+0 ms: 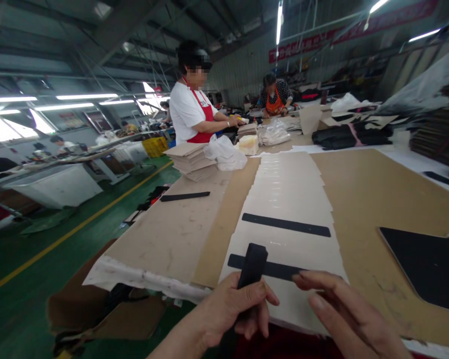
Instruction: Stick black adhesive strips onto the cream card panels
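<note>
My left hand (pixel 247 304) is closed around a stack of black strips (pixel 253 262), which stands up out of the fist at a slant. Fingers apart, my right hand (pixel 340 304) reaches over the near end of the white sheets (pixel 284 194). Its fingertips are at the right end of a black strip (pixel 279 269) lying across these sheets; whether they touch it I cannot tell. Another black strip (pixel 286 225) lies crosswise a little farther up. The white sheets overlap in a long row, with small shiny marks toward the far end.
One black strip (pixel 185 196) lies on the table's left part, near a pile of beige boards (pixel 194 159). A black panel (pixel 430 264) rests at right. Beyond are a plastic bag (pixel 226 152), a bundle of black pieces (pixel 349 135) and a co-worker (pixel 194 107) in a red apron.
</note>
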`<action>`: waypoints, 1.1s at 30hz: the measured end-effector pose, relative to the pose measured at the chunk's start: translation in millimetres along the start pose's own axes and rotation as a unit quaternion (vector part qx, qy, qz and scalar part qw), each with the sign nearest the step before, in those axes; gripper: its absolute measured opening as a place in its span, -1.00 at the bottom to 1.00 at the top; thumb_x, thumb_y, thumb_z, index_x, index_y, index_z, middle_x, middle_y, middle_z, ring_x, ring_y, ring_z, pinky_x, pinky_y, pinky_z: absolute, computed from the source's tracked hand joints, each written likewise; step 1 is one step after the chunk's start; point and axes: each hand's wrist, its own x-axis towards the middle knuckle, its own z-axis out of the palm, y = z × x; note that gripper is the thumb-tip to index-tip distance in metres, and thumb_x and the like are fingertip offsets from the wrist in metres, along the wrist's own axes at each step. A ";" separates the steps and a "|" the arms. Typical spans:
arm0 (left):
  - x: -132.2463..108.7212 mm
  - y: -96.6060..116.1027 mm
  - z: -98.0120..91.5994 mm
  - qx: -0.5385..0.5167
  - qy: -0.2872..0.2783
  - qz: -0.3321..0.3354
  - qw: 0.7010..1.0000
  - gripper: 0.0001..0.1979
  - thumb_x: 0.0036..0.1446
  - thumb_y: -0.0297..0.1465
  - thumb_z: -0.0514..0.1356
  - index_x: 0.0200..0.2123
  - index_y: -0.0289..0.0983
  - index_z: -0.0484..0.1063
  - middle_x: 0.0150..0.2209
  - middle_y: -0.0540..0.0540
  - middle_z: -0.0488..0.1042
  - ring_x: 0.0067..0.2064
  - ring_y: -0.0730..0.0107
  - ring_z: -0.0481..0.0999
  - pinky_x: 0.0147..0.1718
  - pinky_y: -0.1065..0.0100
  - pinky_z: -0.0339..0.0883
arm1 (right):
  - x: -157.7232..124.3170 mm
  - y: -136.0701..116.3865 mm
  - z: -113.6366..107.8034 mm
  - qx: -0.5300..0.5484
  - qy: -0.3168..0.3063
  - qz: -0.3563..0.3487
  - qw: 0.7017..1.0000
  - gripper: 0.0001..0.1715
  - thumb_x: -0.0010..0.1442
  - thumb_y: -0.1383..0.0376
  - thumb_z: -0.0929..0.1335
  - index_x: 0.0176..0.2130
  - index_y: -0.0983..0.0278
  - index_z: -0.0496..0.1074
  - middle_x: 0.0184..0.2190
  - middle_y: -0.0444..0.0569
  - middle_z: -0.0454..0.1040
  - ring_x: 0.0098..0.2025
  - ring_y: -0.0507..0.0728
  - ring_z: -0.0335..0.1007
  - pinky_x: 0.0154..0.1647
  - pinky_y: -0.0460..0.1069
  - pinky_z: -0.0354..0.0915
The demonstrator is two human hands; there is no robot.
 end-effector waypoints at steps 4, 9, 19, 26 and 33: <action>16.5 -13.4 6.5 -0.057 -0.022 0.020 0.998 -0.47 0.06 0.05 0.28 -0.30 -0.37 0.46 -0.63 -0.04 0.46 -0.73 0.61 0.20 -0.77 0.52 -0.09 | 14.1 -15.1 25.1 0.089 -0.052 0.061 0.993 -0.37 0.34 0.01 0.26 0.30 0.16 0.27 0.14 0.07 0.47 0.06 0.17 0.49 0.03 0.03 0.46; 22.4 -20.0 10.9 -0.061 -0.020 0.023 0.998 -0.47 0.01 0.05 0.33 -0.34 -0.37 0.46 -0.62 -0.02 0.44 -0.71 0.63 0.24 -0.76 0.55 -0.04 | 13.2 -14.5 33.3 0.148 -0.090 0.079 0.982 -0.33 0.33 -0.01 0.27 0.32 0.18 0.24 0.21 0.09 0.41 0.21 0.20 0.36 0.14 0.06 0.38; 25.9 -19.1 24.4 -0.034 -0.006 0.030 0.999 -0.43 0.04 0.05 0.31 -0.20 -0.38 0.49 -0.59 0.00 0.45 -0.68 0.61 0.28 -0.71 0.56 0.01 | 12.8 -19.7 25.4 0.115 -0.038 0.088 0.989 -0.35 0.32 -0.01 0.28 0.30 0.15 0.30 0.16 0.02 0.46 0.14 0.24 0.43 0.04 0.01 0.46; 28.9 -22.6 32.1 -0.044 0.031 0.041 0.998 -0.42 -0.03 0.11 0.32 -0.42 -0.37 0.45 -0.59 -0.01 0.41 -0.66 0.63 0.28 -0.70 0.56 0.00 | 8.1 -13.5 32.4 0.006 0.065 -0.018 0.998 -0.46 0.33 0.10 0.29 0.23 0.18 0.37 0.12 0.01 0.50 0.07 0.16 0.49 0.10 -0.01 0.42; 30.2 -23.0 37.3 -0.071 0.044 0.034 0.996 -0.38 -0.09 0.14 0.34 -0.35 -0.36 0.42 -0.59 -0.01 0.43 -0.67 0.62 0.28 -0.71 0.55 -0.02 | 11.5 -18.1 24.6 0.092 0.138 -0.044 0.985 -0.89 0.25 0.19 0.39 -0.26 0.14 0.54 -0.22 -0.09 0.55 -0.18 0.06 0.50 -0.18 -0.17 0.41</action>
